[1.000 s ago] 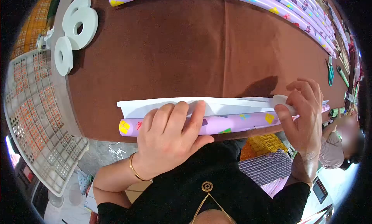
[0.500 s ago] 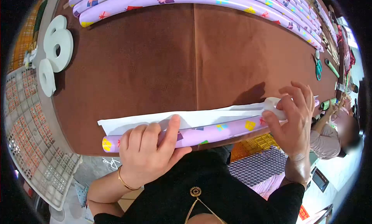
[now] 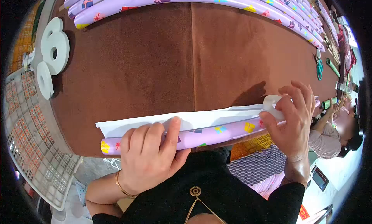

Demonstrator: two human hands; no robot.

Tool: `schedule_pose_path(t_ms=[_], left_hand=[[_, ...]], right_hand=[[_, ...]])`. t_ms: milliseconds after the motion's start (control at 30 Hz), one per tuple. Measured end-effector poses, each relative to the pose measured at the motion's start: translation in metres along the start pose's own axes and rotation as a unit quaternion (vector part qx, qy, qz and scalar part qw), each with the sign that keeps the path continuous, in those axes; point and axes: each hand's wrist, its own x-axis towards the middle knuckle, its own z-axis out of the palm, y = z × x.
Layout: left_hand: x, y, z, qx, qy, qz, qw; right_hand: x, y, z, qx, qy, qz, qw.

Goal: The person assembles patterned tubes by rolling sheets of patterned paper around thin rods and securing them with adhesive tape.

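Observation:
A lilac roll of wrapping paper [image 3: 209, 136] with a printed gift pattern lies along the table's near edge, a white strip of its sheet [image 3: 147, 120] unrolled on the far side. My left hand [image 3: 149, 152] presses on the roll's left part, thumb and fingers apart, the index fingertip on the white strip. Near the roll's right end, my right hand [image 3: 292, 121] holds a white roll of tape [image 3: 272, 104] between thumb and fingers, low over the paper.
Several patterned rolls [image 3: 155, 0] lie along the far side. White tape rolls [image 3: 55, 53] sit at the left edge. Teal scissors [image 3: 319, 69] and a green tube [image 3: 332, 67] lie at the right. Beyond is another person [image 3: 327, 138]; a plastic crate [image 3: 33, 146] stands left.
The view has shifted slightly. My left hand and right hand keep nearly the same places on the roll and the tape.

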Motion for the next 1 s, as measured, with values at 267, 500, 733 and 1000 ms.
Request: schedule_pose_path(t_ms=[267, 500, 733, 1000], left_hand=[[0.015, 0.006, 0.002, -0.017, 0.0, 0.011, 1.0], [0.016, 0.006, 0.003, -0.009, 0.001, 0.024, 1.0], [0.016, 0.005, 0.006, -0.01, 0.007, 0.04, 0.999], [0.01, -0.005, -0.006, -0.016, -0.052, 0.034, 0.998]], right_hand=[[0.001, 0.0, 0.005, -0.001, 0.013, 0.0, 1.0], [0.001, 0.0, 0.005, 0.002, 0.008, -0.002, 1.0], [0.002, 0.0, 0.007, 0.001, 0.006, 0.004, 1.0], [0.003, 0.0, 0.005, 0.019, 0.0, -0.004, 1.0]])
